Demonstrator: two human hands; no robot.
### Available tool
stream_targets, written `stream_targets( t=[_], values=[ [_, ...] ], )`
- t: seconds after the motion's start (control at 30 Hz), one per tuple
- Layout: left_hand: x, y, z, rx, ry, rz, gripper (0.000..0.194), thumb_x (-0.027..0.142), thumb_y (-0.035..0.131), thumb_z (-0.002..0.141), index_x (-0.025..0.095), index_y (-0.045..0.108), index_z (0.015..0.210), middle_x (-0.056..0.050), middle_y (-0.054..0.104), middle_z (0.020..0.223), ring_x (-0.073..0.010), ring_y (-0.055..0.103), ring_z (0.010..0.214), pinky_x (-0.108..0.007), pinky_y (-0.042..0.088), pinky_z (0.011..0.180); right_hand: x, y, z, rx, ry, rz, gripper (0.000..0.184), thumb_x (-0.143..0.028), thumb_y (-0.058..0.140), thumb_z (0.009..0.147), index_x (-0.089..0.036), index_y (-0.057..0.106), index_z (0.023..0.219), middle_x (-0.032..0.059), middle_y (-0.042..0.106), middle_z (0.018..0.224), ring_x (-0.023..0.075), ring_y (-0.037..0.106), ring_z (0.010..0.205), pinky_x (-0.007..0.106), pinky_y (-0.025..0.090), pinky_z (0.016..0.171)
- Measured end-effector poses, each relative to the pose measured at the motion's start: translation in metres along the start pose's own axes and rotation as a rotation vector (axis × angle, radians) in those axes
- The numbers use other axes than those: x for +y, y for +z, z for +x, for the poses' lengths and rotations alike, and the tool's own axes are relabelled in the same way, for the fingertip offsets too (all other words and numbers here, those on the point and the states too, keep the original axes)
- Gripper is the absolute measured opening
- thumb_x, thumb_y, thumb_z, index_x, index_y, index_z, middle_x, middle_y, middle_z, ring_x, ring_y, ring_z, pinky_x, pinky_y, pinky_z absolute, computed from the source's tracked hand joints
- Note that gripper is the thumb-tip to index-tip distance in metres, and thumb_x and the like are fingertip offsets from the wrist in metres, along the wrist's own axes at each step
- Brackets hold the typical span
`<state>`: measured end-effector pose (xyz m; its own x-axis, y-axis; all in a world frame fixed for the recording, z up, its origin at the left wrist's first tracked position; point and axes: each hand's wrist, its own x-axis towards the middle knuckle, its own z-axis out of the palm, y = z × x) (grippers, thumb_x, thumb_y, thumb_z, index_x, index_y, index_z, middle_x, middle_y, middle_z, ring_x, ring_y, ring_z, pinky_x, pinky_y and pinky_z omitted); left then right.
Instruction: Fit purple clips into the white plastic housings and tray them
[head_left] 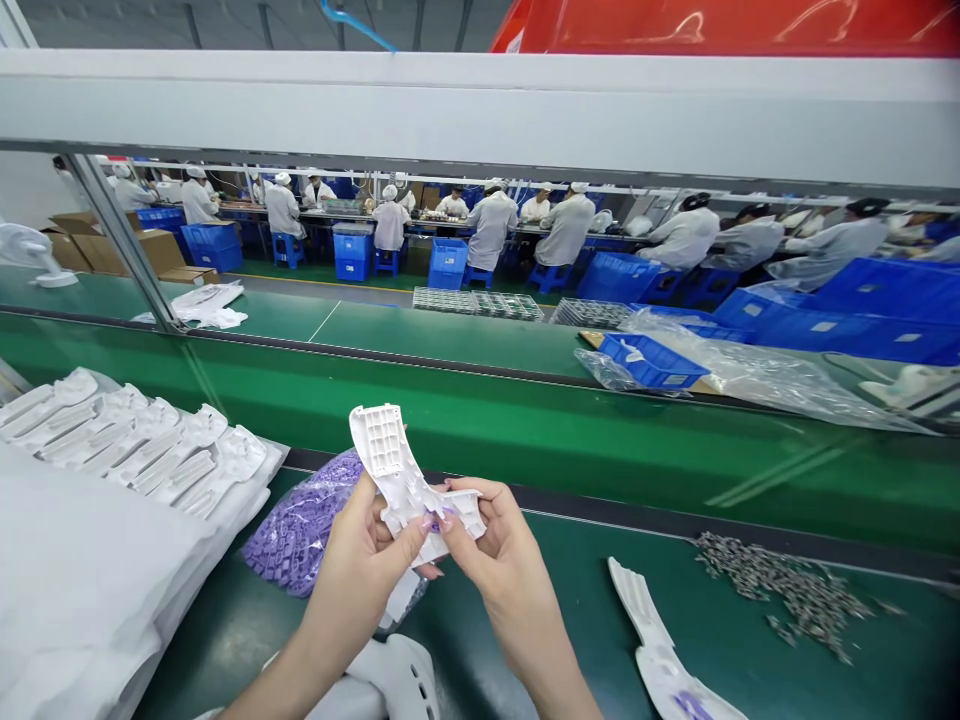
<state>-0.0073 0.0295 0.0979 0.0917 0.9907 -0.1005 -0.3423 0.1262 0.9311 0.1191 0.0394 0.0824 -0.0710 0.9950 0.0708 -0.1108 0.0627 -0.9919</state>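
Observation:
My left hand (360,565) and my right hand (491,545) both grip a white moulded plastic shell (397,475), held up over the green bench. Its ribbed inner side faces me and its long end points up and left. The thumbs meet near its middle, where a small purple piece (433,520) shows under the fingertips. A clear bag of small purple parts (296,530) lies just left of my left hand. Another white shell (660,650) with a purple piece rests on the bench to the lower right.
Stacked white shells (142,450) lie on white foam at the left. A pile of small metal screws (787,590) sits at the right. A green conveyor belt (562,430) runs behind. Blue crates (825,310), clear plastic sheeting and seated people in white coats fill the background.

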Motion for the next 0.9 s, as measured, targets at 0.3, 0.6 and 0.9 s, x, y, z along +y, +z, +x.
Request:
stream_targets(
  t=[0.3,0.6,0.9],
  values=[
    [0.003,0.000,-0.001,0.007,-0.008,-0.012,0.060,0.027,0.068,0.074,0.018,0.043,0.129,-0.008,0.065,0.097,-0.0200,0.063,0.076,-0.027,0.056,0.057,-0.001,0.000,-0.004,0.000,0.027,0.014,0.026,-0.035,0.057,0.082,-0.020,0.051,0.102,0.0062,0.064,0.102,0.0085,0.053,0.056,0.019,0.037,0.041],
    [-0.001,0.000,0.001,0.045,-0.001,0.048,0.046,0.024,0.070,0.070,0.016,0.050,0.111,-0.008,0.065,0.096,-0.0194,0.064,0.074,-0.027,0.055,0.060,0.010,0.000,0.000,-0.025,-0.028,-0.008,0.026,-0.037,0.056,0.083,-0.020,0.048,0.100,0.0063,0.065,0.096,0.0058,0.049,0.048,0.017,0.034,0.036],
    [0.002,0.002,0.002,0.073,0.024,0.083,0.044,0.025,0.069,0.071,0.016,0.049,0.110,-0.005,0.064,0.092,-0.0147,0.062,0.062,-0.026,0.055,0.057,0.006,0.001,-0.003,-0.034,0.026,0.024,0.028,-0.032,0.060,0.079,-0.020,0.049,0.102,0.0059,0.065,0.093,0.0076,0.052,0.053,0.017,0.036,0.038]
  ],
)
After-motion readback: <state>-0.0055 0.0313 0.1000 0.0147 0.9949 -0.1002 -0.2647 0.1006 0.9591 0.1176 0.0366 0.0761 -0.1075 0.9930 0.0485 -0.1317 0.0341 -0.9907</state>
